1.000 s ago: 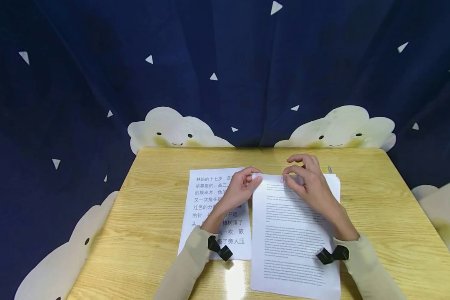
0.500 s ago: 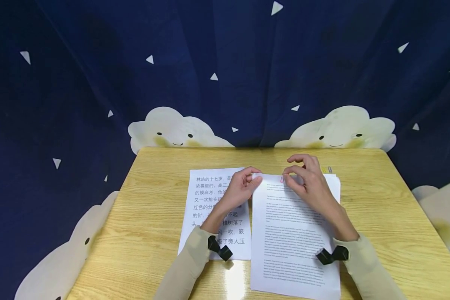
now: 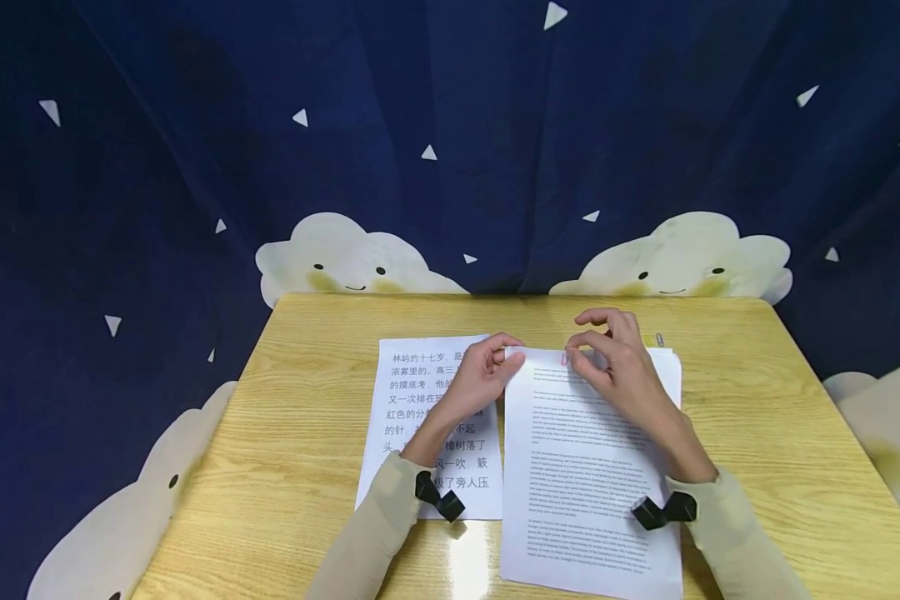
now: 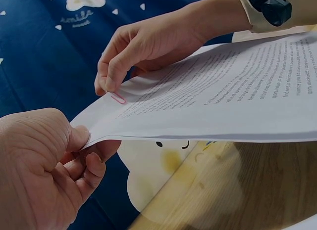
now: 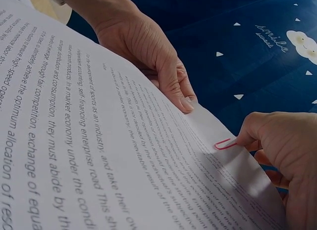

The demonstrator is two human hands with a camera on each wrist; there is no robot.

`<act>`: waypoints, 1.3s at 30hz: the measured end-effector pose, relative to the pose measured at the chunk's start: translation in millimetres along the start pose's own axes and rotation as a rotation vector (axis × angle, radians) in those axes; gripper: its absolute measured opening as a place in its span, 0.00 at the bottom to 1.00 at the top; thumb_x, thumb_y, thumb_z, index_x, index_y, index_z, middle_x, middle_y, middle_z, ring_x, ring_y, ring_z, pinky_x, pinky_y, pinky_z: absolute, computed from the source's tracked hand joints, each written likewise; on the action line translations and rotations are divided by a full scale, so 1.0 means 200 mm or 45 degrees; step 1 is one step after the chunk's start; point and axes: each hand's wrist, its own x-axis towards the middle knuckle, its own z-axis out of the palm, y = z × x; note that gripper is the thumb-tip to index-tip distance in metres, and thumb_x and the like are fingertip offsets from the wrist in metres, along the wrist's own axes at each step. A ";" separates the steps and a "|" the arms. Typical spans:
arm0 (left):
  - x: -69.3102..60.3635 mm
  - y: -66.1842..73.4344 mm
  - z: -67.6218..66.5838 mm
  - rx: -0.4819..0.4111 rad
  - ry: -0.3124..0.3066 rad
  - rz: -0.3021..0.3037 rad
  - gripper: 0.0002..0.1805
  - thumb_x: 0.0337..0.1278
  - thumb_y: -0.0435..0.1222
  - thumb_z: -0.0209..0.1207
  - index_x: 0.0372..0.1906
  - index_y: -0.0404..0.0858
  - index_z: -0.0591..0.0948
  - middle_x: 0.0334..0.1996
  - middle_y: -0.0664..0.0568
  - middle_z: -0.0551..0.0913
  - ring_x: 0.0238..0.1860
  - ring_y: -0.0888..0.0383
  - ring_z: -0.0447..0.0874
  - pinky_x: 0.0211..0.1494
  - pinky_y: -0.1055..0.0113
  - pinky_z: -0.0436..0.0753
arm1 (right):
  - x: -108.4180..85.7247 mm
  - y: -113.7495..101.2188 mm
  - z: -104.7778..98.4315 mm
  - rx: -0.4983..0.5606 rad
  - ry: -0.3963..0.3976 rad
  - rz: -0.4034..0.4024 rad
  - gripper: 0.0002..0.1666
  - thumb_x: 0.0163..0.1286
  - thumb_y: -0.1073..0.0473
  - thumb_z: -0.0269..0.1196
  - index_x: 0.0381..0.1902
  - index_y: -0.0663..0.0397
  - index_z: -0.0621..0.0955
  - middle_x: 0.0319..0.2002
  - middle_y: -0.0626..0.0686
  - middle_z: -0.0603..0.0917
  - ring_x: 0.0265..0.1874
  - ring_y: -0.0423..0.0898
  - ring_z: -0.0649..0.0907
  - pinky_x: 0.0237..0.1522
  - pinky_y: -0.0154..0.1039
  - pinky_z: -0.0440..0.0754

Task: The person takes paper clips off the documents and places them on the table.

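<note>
A printed stack of paper sheets (image 3: 588, 500) is raised at its top edge, as the left wrist view shows. My left hand (image 3: 482, 379) pinches its top left corner, thumb above and fingers beneath. A pink paper clip (image 5: 225, 144) sits over the top edge, its loop lying on the printed face. Thumb and index finger of my right hand (image 3: 621, 362) pinch the clip's outer end, while the other fingers are bent and raised. In the left wrist view the clip (image 4: 118, 98) shows just below the right fingertips. How far its back wire reaches under the sheets is hidden.
Beneath my left forearm lies another sheet (image 3: 390, 433) with large Chinese print on the wooden table (image 3: 270, 433). A grey paper clip (image 3: 660, 340) and a yellow one (image 3: 648, 340) lie behind the stack. A dark blue curtain (image 3: 495, 167) hangs beyond the table.
</note>
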 end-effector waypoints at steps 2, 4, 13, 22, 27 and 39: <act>0.00 0.00 0.00 0.000 -0.002 0.000 0.12 0.78 0.32 0.56 0.57 0.31 0.80 0.24 0.50 0.82 0.13 0.63 0.67 0.18 0.72 0.65 | 0.00 0.00 0.00 0.001 -0.002 0.003 0.02 0.69 0.64 0.69 0.35 0.55 0.88 0.57 0.57 0.78 0.57 0.57 0.69 0.53 0.49 0.67; 0.00 0.00 0.00 -0.003 -0.003 -0.001 0.12 0.78 0.32 0.56 0.57 0.31 0.80 0.24 0.50 0.83 0.13 0.63 0.67 0.18 0.72 0.65 | 0.00 0.00 0.00 0.001 -0.004 0.002 0.02 0.69 0.64 0.69 0.35 0.55 0.88 0.57 0.57 0.78 0.57 0.57 0.69 0.53 0.50 0.67; 0.00 0.00 0.00 -0.011 0.004 -0.014 0.11 0.78 0.31 0.56 0.57 0.31 0.80 0.26 0.48 0.84 0.13 0.63 0.67 0.17 0.72 0.65 | 0.00 0.00 0.00 -0.002 0.004 -0.002 0.03 0.70 0.63 0.69 0.34 0.55 0.88 0.57 0.57 0.78 0.58 0.57 0.69 0.53 0.49 0.67; 0.00 0.01 0.00 -0.016 0.005 -0.023 0.12 0.78 0.32 0.56 0.58 0.31 0.80 0.23 0.50 0.82 0.13 0.63 0.67 0.18 0.72 0.65 | 0.00 -0.01 0.00 -0.012 0.000 0.025 0.02 0.66 0.66 0.71 0.36 0.55 0.89 0.58 0.57 0.78 0.58 0.57 0.68 0.54 0.44 0.66; 0.00 0.00 0.00 -0.020 0.009 -0.015 0.12 0.78 0.32 0.56 0.58 0.31 0.80 0.24 0.49 0.83 0.13 0.63 0.67 0.18 0.72 0.64 | 0.00 -0.01 0.00 -0.008 0.015 0.008 0.01 0.67 0.65 0.71 0.36 0.58 0.89 0.58 0.58 0.78 0.58 0.57 0.68 0.53 0.42 0.66; 0.00 0.00 0.01 -0.029 0.017 -0.034 0.11 0.78 0.32 0.56 0.58 0.32 0.80 0.28 0.47 0.86 0.15 0.60 0.69 0.18 0.72 0.65 | 0.00 -0.01 0.01 0.001 0.041 -0.006 0.03 0.63 0.67 0.72 0.35 0.57 0.89 0.58 0.58 0.78 0.57 0.57 0.68 0.52 0.40 0.66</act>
